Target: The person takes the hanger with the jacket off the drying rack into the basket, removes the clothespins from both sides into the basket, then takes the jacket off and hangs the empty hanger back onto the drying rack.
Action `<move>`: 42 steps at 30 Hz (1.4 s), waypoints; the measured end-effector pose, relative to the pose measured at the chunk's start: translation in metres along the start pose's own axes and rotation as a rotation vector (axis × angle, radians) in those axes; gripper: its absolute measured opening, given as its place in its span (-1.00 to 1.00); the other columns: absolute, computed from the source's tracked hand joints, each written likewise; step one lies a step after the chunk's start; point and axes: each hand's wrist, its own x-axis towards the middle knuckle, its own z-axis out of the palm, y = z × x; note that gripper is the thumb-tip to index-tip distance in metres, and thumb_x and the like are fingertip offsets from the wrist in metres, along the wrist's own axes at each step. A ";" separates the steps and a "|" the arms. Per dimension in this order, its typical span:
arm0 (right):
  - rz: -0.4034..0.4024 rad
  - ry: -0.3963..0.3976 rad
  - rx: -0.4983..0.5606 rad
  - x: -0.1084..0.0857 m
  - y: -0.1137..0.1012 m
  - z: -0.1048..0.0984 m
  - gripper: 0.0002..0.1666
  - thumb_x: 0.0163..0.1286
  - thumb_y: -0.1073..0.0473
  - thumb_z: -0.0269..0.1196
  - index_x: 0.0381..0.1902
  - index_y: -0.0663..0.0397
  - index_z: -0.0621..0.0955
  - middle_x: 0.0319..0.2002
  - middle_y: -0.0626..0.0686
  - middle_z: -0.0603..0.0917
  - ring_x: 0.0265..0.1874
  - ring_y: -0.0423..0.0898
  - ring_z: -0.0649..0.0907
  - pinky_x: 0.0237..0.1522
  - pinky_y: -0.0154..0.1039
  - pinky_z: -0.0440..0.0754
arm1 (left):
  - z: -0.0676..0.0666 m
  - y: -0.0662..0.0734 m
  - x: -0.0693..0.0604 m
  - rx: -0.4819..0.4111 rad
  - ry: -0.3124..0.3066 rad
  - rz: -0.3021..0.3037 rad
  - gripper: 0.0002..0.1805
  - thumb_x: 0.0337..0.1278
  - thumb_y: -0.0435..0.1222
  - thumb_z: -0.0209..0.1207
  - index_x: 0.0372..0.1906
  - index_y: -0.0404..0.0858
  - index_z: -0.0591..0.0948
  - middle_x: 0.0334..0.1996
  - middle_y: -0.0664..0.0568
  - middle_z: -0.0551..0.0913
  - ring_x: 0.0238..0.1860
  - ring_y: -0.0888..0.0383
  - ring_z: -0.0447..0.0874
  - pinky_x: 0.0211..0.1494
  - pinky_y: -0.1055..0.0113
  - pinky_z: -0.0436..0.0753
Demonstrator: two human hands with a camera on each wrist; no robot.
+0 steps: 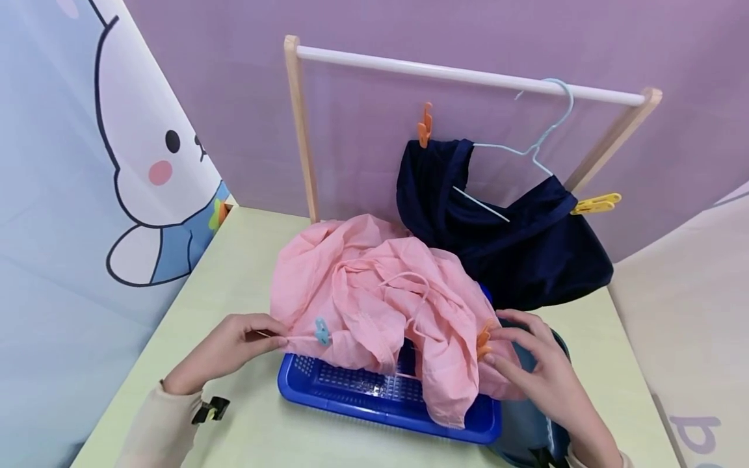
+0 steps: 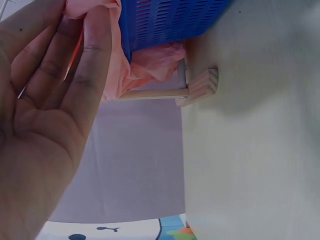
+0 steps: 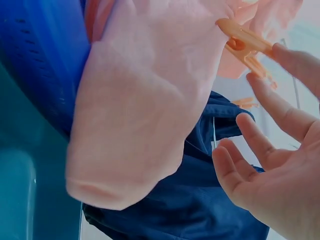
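Pale table [image 1: 246, 260] spans the lower half of the head view. Standing on it, a rack [image 1: 468, 75], wooden posts and white bar, across the upper centre.

Pink garment [image 1: 363, 292]: frame centre, bunched, lying over the blue basket and hanging past its near rim. Dark blue garment [image 1: 526, 260]: right of centre, on a light blue hanger [image 1: 535, 148] hooked over the bar's right part.

Blue basket [image 1: 386, 417]: lower centre, perforated, partly hidden by pink cloth. Teal container [image 1: 526, 416]: lower right, just beside the basket.

Left hand [image 1: 240, 343], left of centre: pinching the pink garment's left edge between thumb and fingers. Right hand [image 1: 541, 361], lower right: thumb and forefinger pinching an orange clothespin [image 1: 484, 339] at the pink garment's right side; remaining fingers loosely bent.

Smallest items: yellow clothespin [image 1: 597, 204], dark garment's right shoulder; second orange clothespin [image 1: 424, 130], its left shoulder; blue clothespin [image 1: 321, 331], pink garment's left portion, near the left hand.
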 end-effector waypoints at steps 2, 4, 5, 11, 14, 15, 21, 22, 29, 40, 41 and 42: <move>-0.010 -0.003 0.014 0.000 0.001 0.000 -0.48 0.01 0.44 0.53 -0.10 -0.13 0.70 0.24 0.08 0.47 0.24 -0.13 0.38 0.21 -0.54 0.21 | 0.000 -0.002 0.001 -0.027 0.006 -0.010 -0.80 0.25 -0.26 0.34 -0.05 -0.08 0.75 -0.25 0.19 0.74 -0.23 0.19 0.72 -0.15 0.31 0.73; -0.014 -0.007 0.024 -0.001 0.001 0.000 -0.47 0.00 0.45 0.53 -0.10 -0.14 0.68 0.25 0.08 0.47 0.23 -0.12 0.37 0.21 -0.53 0.21 | 0.001 -0.003 0.001 -0.060 0.011 -0.023 -0.75 0.25 -0.26 0.34 0.02 -0.13 0.73 -0.25 0.17 0.74 -0.21 0.18 0.73 -0.12 0.31 0.72; -0.014 -0.006 0.026 -0.001 0.002 0.001 -0.47 0.00 0.44 0.53 -0.10 -0.14 0.68 0.25 0.08 0.47 0.24 -0.12 0.37 0.21 -0.52 0.21 | 0.001 -0.004 0.002 -0.078 0.012 -0.028 -0.72 0.26 -0.26 0.34 0.05 -0.15 0.72 -0.24 0.16 0.75 -0.20 0.17 0.73 -0.11 0.30 0.72; -0.012 0.009 0.037 -0.003 0.003 0.003 -0.48 0.00 0.45 0.53 -0.12 -0.13 0.69 0.25 0.06 0.47 0.25 -0.14 0.35 0.21 -0.51 0.21 | 0.002 -0.009 0.002 -0.178 0.009 -0.026 -0.67 0.26 -0.30 0.33 0.10 -0.25 0.69 -0.23 0.05 0.75 -0.18 0.11 0.74 -0.09 0.28 0.72; -0.028 0.037 0.047 -0.003 0.005 0.004 -0.47 -0.04 0.47 0.54 -0.15 -0.11 0.69 0.25 0.08 0.49 0.26 -0.14 0.34 0.22 -0.47 0.22 | 0.003 -0.012 0.002 -0.220 0.004 -0.017 -0.67 0.27 -0.32 0.32 0.10 -0.27 0.68 -0.21 0.02 0.75 -0.16 0.10 0.74 -0.07 0.28 0.72; -0.037 0.050 0.054 -0.003 0.005 0.005 -0.47 -0.07 0.48 0.55 -0.16 -0.10 0.70 0.24 0.10 0.49 0.27 -0.13 0.34 0.21 -0.45 0.23 | 0.003 -0.013 0.002 -0.232 0.004 -0.015 -0.67 0.27 -0.33 0.32 0.11 -0.28 0.68 -0.20 0.00 0.75 -0.15 0.10 0.74 -0.07 0.28 0.72; -0.102 0.140 0.090 -0.003 0.007 0.010 -0.48 -0.19 0.54 0.54 -0.24 0.04 0.72 0.25 0.26 0.43 0.26 -0.05 0.35 0.23 -0.40 0.30 | 0.002 -0.018 0.002 -0.262 -0.005 -0.011 -0.70 0.28 -0.34 0.30 0.09 -0.30 0.68 -0.15 -0.04 0.75 -0.14 0.08 0.74 -0.07 0.25 0.72; -0.109 0.153 0.093 -0.003 0.007 0.010 -0.49 -0.20 0.55 0.54 -0.25 0.07 0.72 0.25 0.28 0.42 0.25 -0.04 0.35 0.24 -0.39 0.30 | 0.002 -0.018 0.002 -0.262 -0.008 -0.015 -0.70 0.28 -0.33 0.30 0.08 -0.29 0.69 -0.15 -0.04 0.75 -0.14 0.08 0.74 -0.07 0.25 0.72; -0.154 0.203 0.123 -0.003 0.010 0.014 -0.60 -0.14 0.44 0.57 -0.27 0.14 0.72 0.22 0.36 0.39 0.25 0.00 0.35 0.29 -0.30 0.28 | 0.000 -0.023 0.002 -0.296 -0.027 -0.025 -0.64 0.29 -0.36 0.29 0.16 -0.32 0.64 -0.17 -0.05 0.76 -0.15 0.03 0.76 -0.07 0.23 0.73; -0.121 0.248 0.123 -0.007 0.011 -0.003 -0.56 -0.11 0.57 0.51 -0.21 0.26 0.71 0.20 0.31 0.42 0.22 -0.02 0.37 0.26 -0.40 0.36 | 0.001 -0.027 0.000 -0.345 -0.018 -0.029 -0.58 0.27 -0.37 0.30 0.20 -0.36 0.60 -0.15 -0.08 0.76 -0.13 0.03 0.76 -0.09 0.23 0.73; -0.101 0.240 0.107 -0.008 0.011 -0.007 -0.53 -0.13 0.60 0.50 -0.20 0.26 0.71 0.19 0.29 0.43 0.22 -0.04 0.38 0.25 -0.42 0.37 | 0.001 -0.027 0.000 -0.345 -0.018 -0.029 -0.59 0.27 -0.37 0.30 0.20 -0.36 0.60 -0.15 -0.07 0.76 -0.13 0.03 0.76 -0.09 0.23 0.73; -0.086 0.233 0.090 -0.009 0.011 -0.011 -0.50 -0.16 0.63 0.49 -0.19 0.26 0.71 0.19 0.28 0.44 0.21 -0.06 0.39 0.24 -0.44 0.37 | 0.001 -0.027 0.000 -0.349 -0.019 -0.029 -0.59 0.27 -0.37 0.30 0.19 -0.36 0.60 -0.15 -0.08 0.76 -0.13 0.03 0.76 -0.09 0.21 0.73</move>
